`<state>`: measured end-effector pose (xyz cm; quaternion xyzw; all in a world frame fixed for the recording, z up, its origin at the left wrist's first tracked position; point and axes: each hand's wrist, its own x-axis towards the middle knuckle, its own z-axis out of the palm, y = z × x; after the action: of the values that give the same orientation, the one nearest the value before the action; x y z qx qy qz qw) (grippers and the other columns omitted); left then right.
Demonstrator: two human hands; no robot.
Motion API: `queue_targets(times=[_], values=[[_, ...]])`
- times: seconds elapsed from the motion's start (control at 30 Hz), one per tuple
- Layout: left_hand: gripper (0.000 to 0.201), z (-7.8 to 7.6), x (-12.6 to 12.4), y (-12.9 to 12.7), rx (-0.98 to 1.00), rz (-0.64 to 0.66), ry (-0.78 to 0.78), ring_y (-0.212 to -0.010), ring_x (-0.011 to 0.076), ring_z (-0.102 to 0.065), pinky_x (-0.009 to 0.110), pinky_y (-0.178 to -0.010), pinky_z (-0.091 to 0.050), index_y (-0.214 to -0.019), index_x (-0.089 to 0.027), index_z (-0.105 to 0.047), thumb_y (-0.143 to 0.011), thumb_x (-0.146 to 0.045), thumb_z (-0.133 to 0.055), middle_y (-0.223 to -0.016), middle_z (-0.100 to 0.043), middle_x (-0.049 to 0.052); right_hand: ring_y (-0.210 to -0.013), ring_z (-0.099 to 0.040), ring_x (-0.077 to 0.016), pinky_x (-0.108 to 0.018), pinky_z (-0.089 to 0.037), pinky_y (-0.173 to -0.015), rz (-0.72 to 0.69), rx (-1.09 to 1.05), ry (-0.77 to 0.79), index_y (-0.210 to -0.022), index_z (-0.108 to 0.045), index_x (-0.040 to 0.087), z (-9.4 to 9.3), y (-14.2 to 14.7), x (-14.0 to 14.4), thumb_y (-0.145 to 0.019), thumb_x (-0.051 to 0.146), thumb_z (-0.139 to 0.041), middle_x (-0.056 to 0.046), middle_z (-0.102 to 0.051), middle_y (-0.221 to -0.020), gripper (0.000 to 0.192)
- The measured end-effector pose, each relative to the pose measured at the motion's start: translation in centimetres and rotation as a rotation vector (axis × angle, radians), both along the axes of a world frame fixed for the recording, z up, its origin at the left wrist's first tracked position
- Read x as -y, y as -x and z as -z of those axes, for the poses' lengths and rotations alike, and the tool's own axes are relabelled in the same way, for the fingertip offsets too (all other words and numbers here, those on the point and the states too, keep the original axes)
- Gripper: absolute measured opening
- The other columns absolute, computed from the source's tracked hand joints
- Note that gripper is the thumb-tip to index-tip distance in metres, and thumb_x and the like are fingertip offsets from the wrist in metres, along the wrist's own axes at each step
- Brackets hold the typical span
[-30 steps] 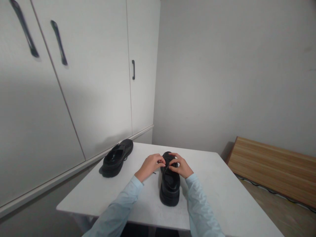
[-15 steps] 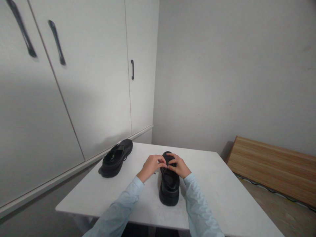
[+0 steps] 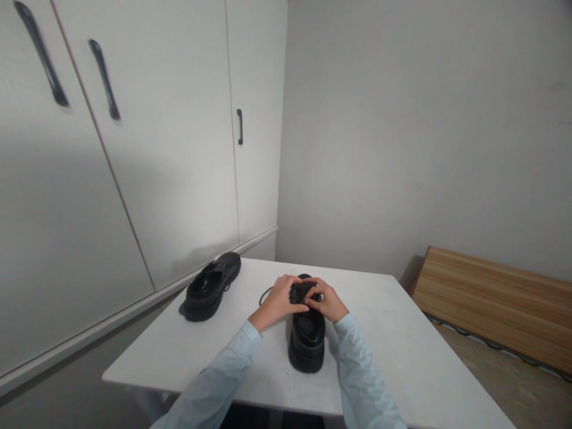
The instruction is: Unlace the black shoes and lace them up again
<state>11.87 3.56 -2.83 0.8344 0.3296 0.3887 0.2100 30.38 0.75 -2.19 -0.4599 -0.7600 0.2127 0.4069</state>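
A black shoe stands on the white table right in front of me, heel toward me. My left hand and my right hand both rest on its front part, fingers pinched at the black lace over the tongue. A loop of that lace trails onto the table left of the shoe. A second black shoe lies apart near the table's far left corner, untouched.
White cupboard doors with dark handles stand close along the table's left side. A grey wall is behind the table. A wooden board lies on the floor to the right, with a cable along it.
My left hand has slid forward and right over the shoe's front, meeting the right hand. A loop of lace now shows on the table left of the shoe.
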Motion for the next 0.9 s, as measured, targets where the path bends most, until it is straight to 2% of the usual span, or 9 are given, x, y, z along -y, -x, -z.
queue_targets(times=[0.23,0.37,0.47,0.57,0.73,0.9], values=[[0.062,0.5,0.3,0.1,0.044,0.086,0.160,-0.106,0.0245,-0.052,0.040,-0.092,-0.039,-0.118,-0.020,-0.045,-0.065,-0.038,-0.071,-0.117,-0.054,0.009,-0.108,-0.053,-0.0231,-0.041,-0.036,-0.098,-0.027,-0.073,0.021,-0.065,-0.066,0.020,-1.2,-0.6,0.7,-0.072,0.023,-0.065,-0.008,-0.060,-0.113,0.007],[0.066,0.8,0.1,0.1,0.089,0.107,0.150,-0.116,0.0258,-0.046,0.041,-0.100,-0.034,-0.122,-0.020,-0.043,-0.065,-0.037,-0.072,-0.125,-0.048,0.012,-0.107,-0.055,-0.0234,-0.042,-0.037,-0.097,-0.025,-0.145,-0.001,-0.066,-0.063,0.019,-1.3,-0.8,0.8,-0.076,0.033,-0.062,-0.009,-0.061,-0.109,0.017],[0.069,1.1,-0.1,0.1,0.104,0.111,0.154,-0.121,0.0263,-0.042,0.042,-0.103,-0.030,-0.124,-0.019,-0.043,-0.065,-0.039,-0.072,-0.129,-0.045,0.013,-0.106,-0.057,-0.0241,-0.041,-0.042,-0.093,-0.063,-0.290,0.029,-0.067,-0.059,0.019,-1.4,-1.0,0.8,-0.077,0.042,-0.060,-0.010,-0.061,-0.108,0.025],[0.067,1.3,-0.1,0.2,0.090,0.115,0.191,-0.120,0.0258,-0.043,0.041,-0.103,-0.031,-0.124,-0.020,-0.044,-0.067,-0.041,-0.071,-0.129,-0.046,0.012,-0.098,-0.062,-0.0241,-0.041,-0.046,-0.090,-0.103,-0.420,0.081,-0.069,-0.055,0.019,-1.7,-1.3,1.0,-0.078,0.049,-0.058,-0.011,-0.061,-0.111,0.031],[0.060,1.5,0.0,0.4,0.079,0.142,0.218,-0.119,0.0252,-0.045,0.040,-0.102,-0.032,-0.123,-0.020,-0.046,-0.071,-0.043,-0.066,-0.129,-0.049,0.011,-0.087,-0.067,-0.0223,-0.042,-0.048,-0.087,-0.067,-0.561,0.131,-0.073,-0.047,0.021,-1.8,-1.7,1.1,-0.080,0.053,-0.053,-0.010,-0.062,-0.112,0.033],[0.061,1.5,0.2,0.4,0.068,0.115,0.221,-0.119,0.0258,-0.045,0.039,-0.102,-0.032,-0.123,-0.019,-0.047,-0.071,-0.044,-0.066,-0.129,-0.049,0.012,-0.073,-0.069,-0.0195,-0.042,-0.052,-0.079,-0.129,-0.714,0.195,-0.074,-0.042,0.022,-1.5,-2.1,1.0,-0.080,0.052,-0.055,-0.008,-0.063,-0.109,0.033]])
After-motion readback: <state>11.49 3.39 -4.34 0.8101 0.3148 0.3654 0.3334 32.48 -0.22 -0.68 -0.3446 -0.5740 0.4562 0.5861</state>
